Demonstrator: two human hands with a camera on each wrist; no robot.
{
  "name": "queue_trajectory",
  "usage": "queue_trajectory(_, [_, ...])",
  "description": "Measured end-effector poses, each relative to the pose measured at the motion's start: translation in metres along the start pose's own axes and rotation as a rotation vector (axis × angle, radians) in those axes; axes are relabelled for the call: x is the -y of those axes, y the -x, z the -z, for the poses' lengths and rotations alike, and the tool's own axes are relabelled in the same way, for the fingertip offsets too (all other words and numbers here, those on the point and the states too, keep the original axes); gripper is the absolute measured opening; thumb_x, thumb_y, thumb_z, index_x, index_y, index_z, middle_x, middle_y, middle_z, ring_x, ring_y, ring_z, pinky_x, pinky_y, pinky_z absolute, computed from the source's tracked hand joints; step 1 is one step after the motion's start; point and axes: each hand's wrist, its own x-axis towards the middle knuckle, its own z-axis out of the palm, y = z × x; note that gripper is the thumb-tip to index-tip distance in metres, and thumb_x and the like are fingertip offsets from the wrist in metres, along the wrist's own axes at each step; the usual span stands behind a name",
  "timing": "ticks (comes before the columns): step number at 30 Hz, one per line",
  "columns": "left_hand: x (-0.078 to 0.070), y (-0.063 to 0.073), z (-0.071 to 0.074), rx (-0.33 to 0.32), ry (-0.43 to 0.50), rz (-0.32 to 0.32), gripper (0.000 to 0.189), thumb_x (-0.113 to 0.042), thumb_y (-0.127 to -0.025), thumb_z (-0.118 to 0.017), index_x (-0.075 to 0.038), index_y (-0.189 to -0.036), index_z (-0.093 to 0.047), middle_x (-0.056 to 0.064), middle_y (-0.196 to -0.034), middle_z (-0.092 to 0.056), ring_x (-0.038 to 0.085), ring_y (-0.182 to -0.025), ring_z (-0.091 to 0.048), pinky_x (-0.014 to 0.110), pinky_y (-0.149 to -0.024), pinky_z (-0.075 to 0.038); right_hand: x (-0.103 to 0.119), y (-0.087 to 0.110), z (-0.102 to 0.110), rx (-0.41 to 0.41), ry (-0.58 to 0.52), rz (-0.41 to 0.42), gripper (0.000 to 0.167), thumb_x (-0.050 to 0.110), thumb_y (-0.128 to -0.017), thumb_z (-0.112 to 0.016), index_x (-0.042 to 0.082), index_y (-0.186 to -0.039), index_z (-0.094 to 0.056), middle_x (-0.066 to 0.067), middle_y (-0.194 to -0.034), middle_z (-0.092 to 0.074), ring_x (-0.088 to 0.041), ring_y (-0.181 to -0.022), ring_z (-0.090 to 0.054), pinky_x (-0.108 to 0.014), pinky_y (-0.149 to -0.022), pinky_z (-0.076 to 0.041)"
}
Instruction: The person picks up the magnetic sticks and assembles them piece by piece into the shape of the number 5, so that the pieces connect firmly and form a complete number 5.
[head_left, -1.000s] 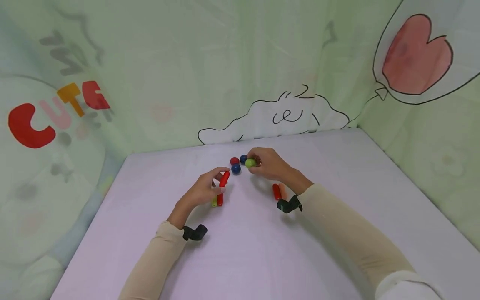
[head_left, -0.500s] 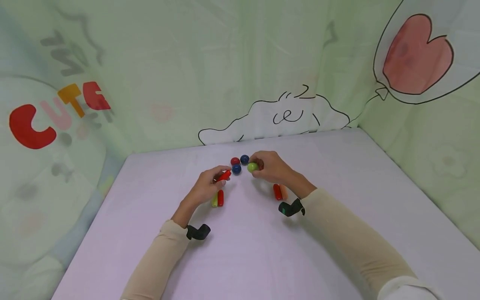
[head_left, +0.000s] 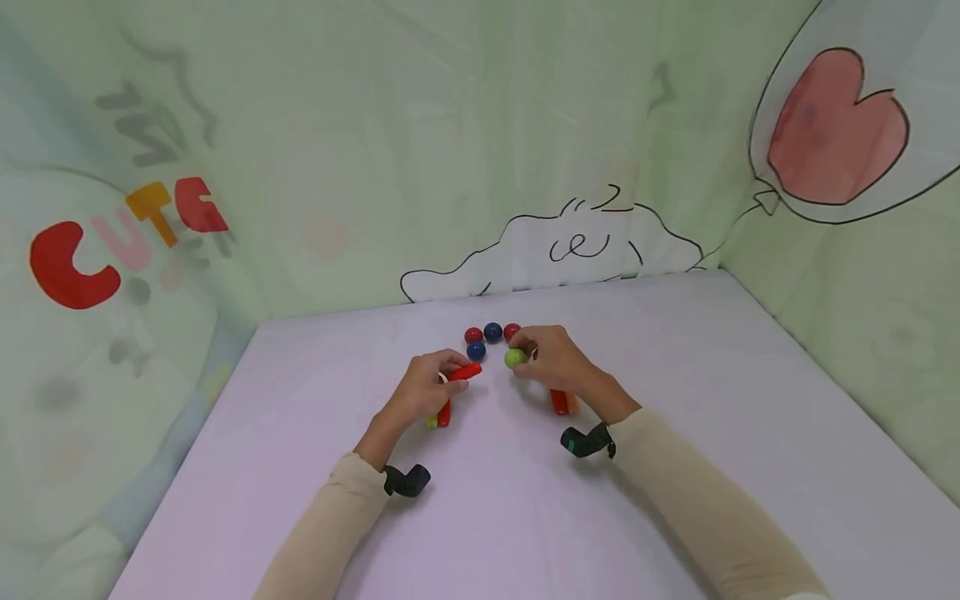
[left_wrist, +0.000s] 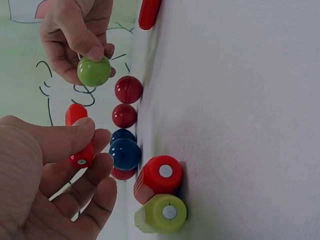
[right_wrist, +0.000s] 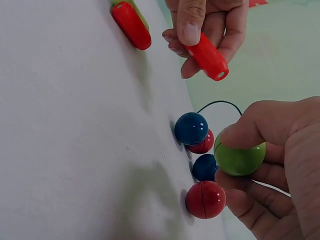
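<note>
My left hand pinches a short red stick-shaped piece with flattened sides and a small hole in its end. It lies nearly level between thumb and fingers, raised above the table. In my right hand, thumb and fingers grip a glossy green ball. Behind the hands, blue and red balls sit close together on the table. Another red ball is partly covered by my right hand in the head view. The two held pieces face each other across a gap.
Beneath my left hand lie a second red piece and a yellow-green piece, side by side. By my right wrist rest a red piece and an orange one. A printed cloth wall stands behind the pale table.
The red piece in my left hand has turned from steeply tilted to nearly level and moved right. My right hand has drawn the green ball nearer to me, uncovering a red ball behind it.
</note>
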Motion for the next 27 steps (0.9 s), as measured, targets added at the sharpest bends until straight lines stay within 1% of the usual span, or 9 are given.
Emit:
queue_trajectory(4, [0.000, -0.003, -0.004, 0.009, -0.031, -0.019, 0.028, -0.015, -0.092, -0.076, -0.016, -0.119, -0.071, 0.000, -0.103, -0.070, 0.023, -0.089, -0.058, 0.033, -0.070, -0.052, -0.002, 0.002, 0.000, 0.004, 0.013, -0.015, 0.029, 0.007, -0.084, -0.077, 0.007, -0.112, -0.070, -0.007, -0.101, -0.068, -0.027, -0.097, -0.061, -0.037, -0.084, -0.055])
queue_trajectory(6, [0.000, -0.006, -0.006, 0.010, -0.045, -0.030, 0.027, -0.015, -0.092, -0.076, -0.016, -0.119, -0.071, 0.000, -0.102, -0.069, 0.023, -0.090, -0.058, 0.033, -0.071, -0.052, -0.003, 0.003, 0.000, 0.014, 0.017, -0.025, 0.029, 0.007, -0.084, -0.077, 0.007, -0.113, -0.070, -0.008, -0.103, -0.068, -0.030, -0.100, -0.061, -0.038, -0.086, -0.055])
queue_trajectory(9, [0.001, -0.008, -0.011, 0.016, -0.074, -0.044, 0.027, -0.016, -0.092, -0.075, -0.016, -0.119, -0.071, -0.001, -0.102, -0.067, 0.021, -0.095, -0.057, 0.033, -0.075, -0.052, -0.005, 0.006, -0.001, 0.028, 0.024, -0.046, 0.029, 0.007, -0.085, -0.076, 0.007, -0.113, -0.070, -0.008, -0.105, -0.069, -0.032, -0.102, -0.061, -0.040, -0.087, -0.054])
queue_trajectory(12, [0.001, -0.009, -0.016, 0.018, -0.103, -0.060, 0.029, -0.015, -0.093, -0.075, -0.014, -0.121, -0.071, 0.000, -0.106, -0.067, 0.021, -0.099, -0.056, 0.034, -0.082, -0.052, -0.007, 0.010, -0.002, 0.035, 0.036, -0.066, 0.029, 0.008, -0.085, -0.077, 0.008, -0.113, -0.071, -0.007, -0.105, -0.069, -0.030, -0.102, -0.061, -0.040, -0.087, -0.054])
queue_trajectory(16, [-0.001, -0.011, -0.021, 0.018, -0.129, -0.082, 0.029, -0.013, -0.093, -0.075, -0.012, -0.122, -0.071, 0.000, -0.111, -0.066, 0.020, -0.102, -0.055, 0.034, -0.086, -0.052, -0.009, 0.013, -0.004, 0.030, 0.046, -0.085, 0.033, 0.011, -0.084, -0.079, 0.008, -0.116, -0.071, -0.006, -0.107, -0.070, -0.028, -0.104, -0.061, -0.039, -0.088, -0.056])
queue_trajectory(19, [-0.004, -0.012, -0.022, 0.020, -0.145, -0.092, 0.028, -0.013, -0.093, -0.074, -0.013, -0.121, -0.071, 0.000, -0.110, -0.066, 0.020, -0.101, -0.055, 0.034, -0.087, -0.052, -0.009, 0.015, -0.006, 0.022, 0.044, -0.103, 0.034, 0.011, -0.085, -0.079, 0.007, -0.118, -0.071, -0.007, -0.109, -0.069, -0.029, -0.105, -0.061, -0.040, -0.088, -0.056])
queue_trajectory(23, [-0.007, -0.013, -0.024, 0.022, -0.156, -0.096, 0.026, -0.013, -0.092, -0.075, -0.013, -0.118, -0.073, 0.000, -0.106, -0.066, 0.020, -0.099, -0.055, 0.035, -0.086, -0.052, -0.010, 0.017, -0.007, 0.017, 0.049, -0.136, 0.032, 0.012, -0.085, -0.079, 0.009, -0.116, -0.072, -0.007, -0.109, -0.069, -0.027, -0.103, -0.060, -0.040, -0.088, -0.056])
queue_trajectory(27, [-0.007, -0.014, -0.027, 0.038, -0.161, -0.097, 0.024, -0.012, -0.092, -0.075, -0.014, -0.115, -0.073, 0.000, -0.103, -0.064, 0.020, -0.097, -0.055, 0.035, -0.085, -0.051, -0.014, 0.018, -0.010, 0.024, 0.066, -0.150, 0.032, 0.013, -0.085, -0.080, 0.010, -0.116, -0.072, -0.007, -0.109, -0.069, -0.025, -0.103, -0.060, -0.041, -0.090, -0.056])
